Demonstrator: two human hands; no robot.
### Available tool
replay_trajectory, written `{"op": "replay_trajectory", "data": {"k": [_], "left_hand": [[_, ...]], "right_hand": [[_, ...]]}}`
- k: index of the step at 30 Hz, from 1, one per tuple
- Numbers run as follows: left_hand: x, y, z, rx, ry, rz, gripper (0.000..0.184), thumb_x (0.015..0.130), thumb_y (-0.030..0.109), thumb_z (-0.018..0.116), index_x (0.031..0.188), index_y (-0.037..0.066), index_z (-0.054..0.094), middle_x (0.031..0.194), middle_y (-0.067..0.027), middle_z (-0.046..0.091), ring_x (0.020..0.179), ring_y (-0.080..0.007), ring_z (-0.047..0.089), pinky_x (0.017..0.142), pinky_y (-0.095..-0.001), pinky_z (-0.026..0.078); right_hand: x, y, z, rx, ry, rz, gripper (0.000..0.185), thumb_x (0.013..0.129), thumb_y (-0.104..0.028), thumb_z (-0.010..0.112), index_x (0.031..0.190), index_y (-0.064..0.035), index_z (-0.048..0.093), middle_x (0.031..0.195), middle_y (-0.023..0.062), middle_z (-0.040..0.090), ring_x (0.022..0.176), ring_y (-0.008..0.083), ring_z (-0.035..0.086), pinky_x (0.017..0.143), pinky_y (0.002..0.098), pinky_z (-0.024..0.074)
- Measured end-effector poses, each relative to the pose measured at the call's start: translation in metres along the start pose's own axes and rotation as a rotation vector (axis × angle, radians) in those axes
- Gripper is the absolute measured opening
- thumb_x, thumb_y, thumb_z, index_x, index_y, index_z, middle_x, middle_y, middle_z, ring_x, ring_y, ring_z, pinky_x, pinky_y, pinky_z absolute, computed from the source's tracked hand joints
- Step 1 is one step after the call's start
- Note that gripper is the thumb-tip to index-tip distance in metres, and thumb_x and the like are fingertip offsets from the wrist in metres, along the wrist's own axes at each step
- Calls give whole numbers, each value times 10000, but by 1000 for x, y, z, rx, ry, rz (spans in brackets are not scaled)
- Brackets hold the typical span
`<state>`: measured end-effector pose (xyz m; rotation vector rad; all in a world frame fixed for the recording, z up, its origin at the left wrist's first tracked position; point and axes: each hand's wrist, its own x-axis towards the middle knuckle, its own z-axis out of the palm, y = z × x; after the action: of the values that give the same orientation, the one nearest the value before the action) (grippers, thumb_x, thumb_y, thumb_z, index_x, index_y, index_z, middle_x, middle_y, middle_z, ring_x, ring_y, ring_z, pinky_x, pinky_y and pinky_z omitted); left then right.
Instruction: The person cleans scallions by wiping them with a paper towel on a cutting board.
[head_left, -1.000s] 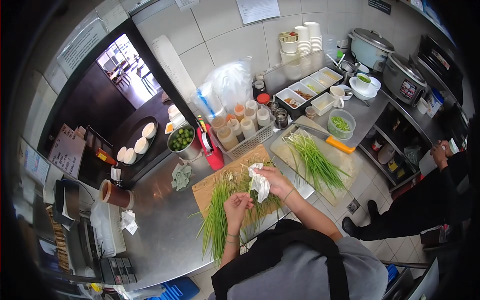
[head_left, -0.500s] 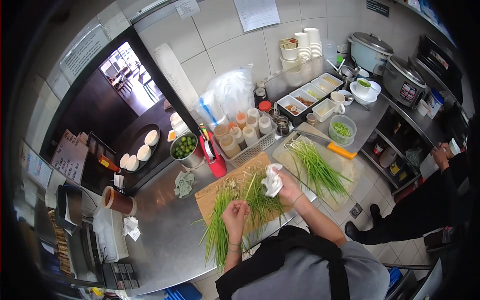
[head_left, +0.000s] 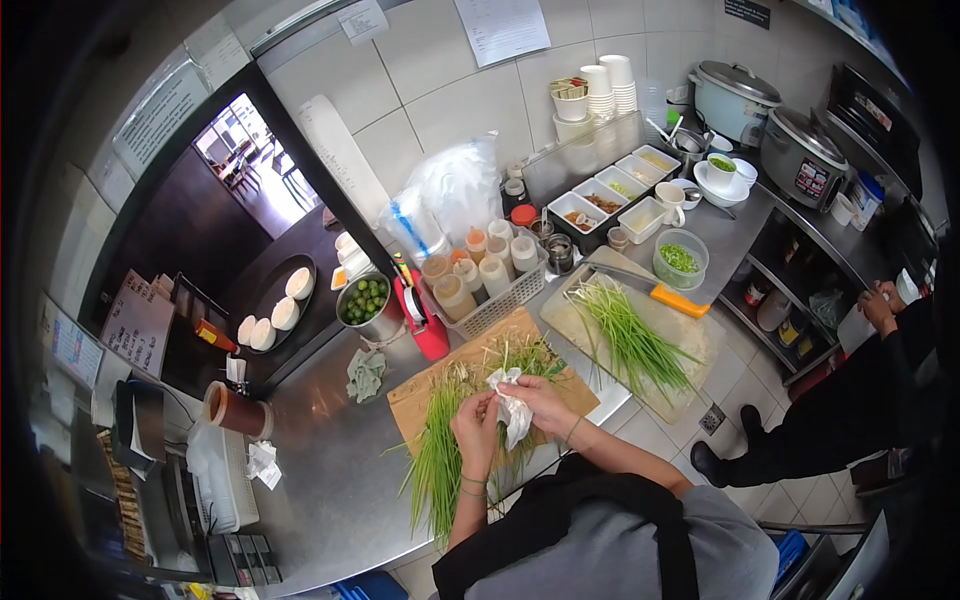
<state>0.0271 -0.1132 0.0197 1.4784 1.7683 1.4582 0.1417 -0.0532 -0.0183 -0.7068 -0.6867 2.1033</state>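
Note:
My right hand (head_left: 545, 406) grips a crumpled white paper towel (head_left: 514, 412) in front of me. Close against the towel's left side, my left hand (head_left: 476, 424) is closed in a pinch; I cannot make out what its fingertips hold. Beneath both hands, long spring onions (head_left: 436, 452) with pale root ends lie across a brown board (head_left: 412, 400), their green ends hanging over its front edge. To the right, a second bunch of spring onions (head_left: 640, 343) rests on a white cutting board (head_left: 695, 380), beside an orange-handled knife (head_left: 680, 299).
Squeeze bottles stand in a plastic basket (head_left: 500, 297) behind the board, beside a metal pot of limes (head_left: 366, 300). A tub of chopped greens (head_left: 681, 259) sits at the back right. A green cloth (head_left: 367, 373) lies left. Another person (head_left: 830, 390) stands at right.
My right hand has brought the paper towel left and down, up against my left hand. My left hand has shifted only slightly. The other person has barely moved.

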Motion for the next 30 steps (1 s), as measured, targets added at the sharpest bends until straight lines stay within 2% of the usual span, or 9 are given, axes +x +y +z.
{"op": "replay_trajectory", "data": {"k": [7,8,11,17,21,26,29,30], "left_hand": [[-1,-18,-1,-45,-81,-60,134,760,74,651,819,-42,619,701,-48,615,611,-74,549,570,-199,441],[-3,-21,-1,-70,-99,-81,134,764,77,650,819,-42,618,701,-38,611,606,-62,540,555,-188,434],[-3,-30,1,-207,-124,-232,111,767,64,640,803,-39,623,709,-55,627,615,-73,556,588,-205,451],[1,-30,-4,-301,-91,-276,103,776,51,624,827,-39,618,703,-34,615,600,-54,541,561,-179,440],[-2,-30,-6,-271,-129,-279,107,783,65,625,823,-34,614,698,-23,607,587,-45,529,529,-172,428],[-6,-29,-9,-315,-191,-330,87,791,74,623,812,-10,610,662,2,585,533,-39,495,468,-169,398],[-3,-22,-15,-428,-202,-418,78,804,89,609,836,18,602,686,16,574,565,-38,491,476,-178,396],[0,-20,-16,-516,-183,-428,83,809,95,603,850,23,598,709,16,574,590,-40,495,501,-182,401]], "right_hand": [[11,-17,-12,39,107,-69,130,804,-108,616,888,-10,602,799,32,615,669,105,593,594,243,488],[15,-19,-14,75,139,-96,119,790,-86,628,868,2,611,774,37,615,641,99,584,554,230,462],[15,-23,-11,111,157,-127,124,786,-92,634,865,1,613,760,26,609,622,88,571,541,225,452],[5,-2,5,-132,29,-16,135,777,-101,646,838,16,616,731,20,599,602,74,549,514,222,433],[17,-14,-5,-41,118,-120,130,769,-99,653,817,16,615,743,37,608,607,93,566,532,230,449],[37,-43,-28,120,202,-214,115,797,-83,613,865,9,603,793,66,623,650,138,604,586,273,499],[34,-55,-31,104,179,-242,125,802,-87,607,881,10,596,812,76,625,671,146,610,598,281,507],[31,-52,-32,55,158,-188,146,800,-93,611,899,14,594,827,73,623,683,145,609,608,281,509]]}}
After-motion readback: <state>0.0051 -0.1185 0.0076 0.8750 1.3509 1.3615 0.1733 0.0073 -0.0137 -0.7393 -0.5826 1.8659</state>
